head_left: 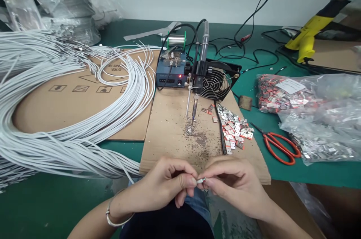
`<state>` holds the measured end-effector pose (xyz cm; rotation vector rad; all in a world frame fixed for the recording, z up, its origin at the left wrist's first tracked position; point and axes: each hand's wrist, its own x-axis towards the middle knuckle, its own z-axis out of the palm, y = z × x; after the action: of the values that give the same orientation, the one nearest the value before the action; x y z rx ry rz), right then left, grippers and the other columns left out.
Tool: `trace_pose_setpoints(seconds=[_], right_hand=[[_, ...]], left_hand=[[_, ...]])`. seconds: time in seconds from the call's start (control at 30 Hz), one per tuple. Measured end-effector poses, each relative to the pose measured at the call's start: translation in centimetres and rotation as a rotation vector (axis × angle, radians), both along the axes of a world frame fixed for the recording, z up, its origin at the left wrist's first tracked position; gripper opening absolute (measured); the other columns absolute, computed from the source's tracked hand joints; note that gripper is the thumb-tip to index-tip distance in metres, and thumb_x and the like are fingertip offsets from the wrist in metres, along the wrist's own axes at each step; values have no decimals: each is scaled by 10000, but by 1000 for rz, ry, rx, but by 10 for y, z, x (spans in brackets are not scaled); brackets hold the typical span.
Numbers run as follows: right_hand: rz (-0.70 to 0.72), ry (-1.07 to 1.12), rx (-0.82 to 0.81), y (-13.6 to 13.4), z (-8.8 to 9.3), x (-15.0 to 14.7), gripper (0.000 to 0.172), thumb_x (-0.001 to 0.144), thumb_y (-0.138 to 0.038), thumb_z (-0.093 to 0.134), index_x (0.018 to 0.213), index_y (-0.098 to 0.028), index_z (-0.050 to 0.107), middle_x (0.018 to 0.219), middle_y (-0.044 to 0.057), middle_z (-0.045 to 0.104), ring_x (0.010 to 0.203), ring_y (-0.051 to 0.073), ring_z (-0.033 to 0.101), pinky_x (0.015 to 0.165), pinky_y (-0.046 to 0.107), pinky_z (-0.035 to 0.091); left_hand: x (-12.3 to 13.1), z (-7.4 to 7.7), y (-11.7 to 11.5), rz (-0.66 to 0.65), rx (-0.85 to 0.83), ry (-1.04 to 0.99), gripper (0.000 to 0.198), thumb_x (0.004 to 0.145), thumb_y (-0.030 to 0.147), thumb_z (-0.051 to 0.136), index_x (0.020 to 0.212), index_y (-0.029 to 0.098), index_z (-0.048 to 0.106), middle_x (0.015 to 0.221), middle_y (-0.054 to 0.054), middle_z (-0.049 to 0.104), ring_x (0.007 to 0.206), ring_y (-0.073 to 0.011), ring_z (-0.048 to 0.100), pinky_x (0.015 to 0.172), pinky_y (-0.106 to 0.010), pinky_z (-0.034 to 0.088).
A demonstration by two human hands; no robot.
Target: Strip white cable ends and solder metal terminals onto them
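Observation:
My left hand (175,182) is closed in a pinch around a white cable (200,181), just behind its end. Thin inner wires, one greenish, show at the cable's tip. The thumb and forefinger of my right hand (234,182) are pinched together on those wires; the exact contact is partly hidden. Both hands are in front of the cardboard sheet (169,137), near its front edge. Beyond them an upright soldering iron (195,105) is held in a stand, its tip pointing down over scattered solder bits (189,130).
Bundled white cables (113,130) spread across the left. Small metal connectors (232,128) lie right of the iron, near red-handled scissors (282,148) and bagged parts (284,94). Behind stand a blue soldering unit (169,71), a fan (216,85), a solder spool (176,40) and a yellow tool (307,40).

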<state>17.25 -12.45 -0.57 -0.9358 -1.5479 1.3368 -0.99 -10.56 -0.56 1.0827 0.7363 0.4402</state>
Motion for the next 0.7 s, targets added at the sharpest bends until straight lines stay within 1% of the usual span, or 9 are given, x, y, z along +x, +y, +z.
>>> trace_pose_setpoints(seconds=[0.1,0.2,0.27,0.33,0.4,0.5,0.6,0.63,0.7], right_hand=[[36,24,-35,-1,-1,1,123,795,-178,641,790,-185,763,566,32,643,400,72,525,382,175,399],[70,115,-210,-4,-8,1,115,797,-211,653,826,-196,764,581,30,644,371,62,552,323,124,397],[110,170,-325,-5,-13,1,115,788,-242,670,843,-202,763,590,34,659,381,67,576,317,107,420],[118,181,-375,-6,-16,2,125,789,-261,672,853,-206,764,588,34,666,392,66,586,341,105,451],[89,158,-355,-7,-16,2,133,804,-262,658,865,-210,764,597,34,667,405,64,586,362,112,469],[55,84,-206,-7,-11,4,150,826,-216,629,904,-220,757,643,43,675,434,74,593,387,141,474],[54,-6,-42,-7,-5,6,179,837,-172,608,937,-218,748,640,45,673,447,88,592,411,181,462],[56,-34,-4,-6,-4,6,183,840,-168,601,942,-214,746,625,44,670,450,94,589,418,194,459],[59,-82,59,-5,-2,7,178,844,-168,593,919,-210,749,591,39,666,473,110,590,446,219,465]], left_hand=[[-2,4,1,-53,108,41,216,863,219,481,680,136,560,576,19,511,423,-55,434,428,-169,320],[-6,11,3,-114,329,149,233,884,188,455,709,135,600,606,9,525,480,-72,467,480,-180,357],[-8,14,4,-107,497,224,230,880,156,458,715,138,617,618,3,537,520,-86,477,511,-188,363],[-8,15,4,-90,587,264,225,876,144,465,712,139,619,608,4,533,537,-93,475,523,-192,357],[-8,13,3,-82,557,265,227,888,177,462,727,140,617,605,7,529,528,-91,471,519,-190,355],[-6,9,4,-101,362,193,242,900,231,444,733,140,593,605,12,513,488,-77,455,483,-178,351],[-3,7,4,-124,178,120,236,886,225,438,692,144,546,576,26,484,450,-66,428,444,-169,327],[-3,6,4,-124,145,110,238,882,227,439,680,146,537,564,31,477,440,-64,420,436,-168,318],[-3,7,4,-123,134,106,243,877,228,443,669,145,538,545,37,464,433,-64,413,431,-170,313]])
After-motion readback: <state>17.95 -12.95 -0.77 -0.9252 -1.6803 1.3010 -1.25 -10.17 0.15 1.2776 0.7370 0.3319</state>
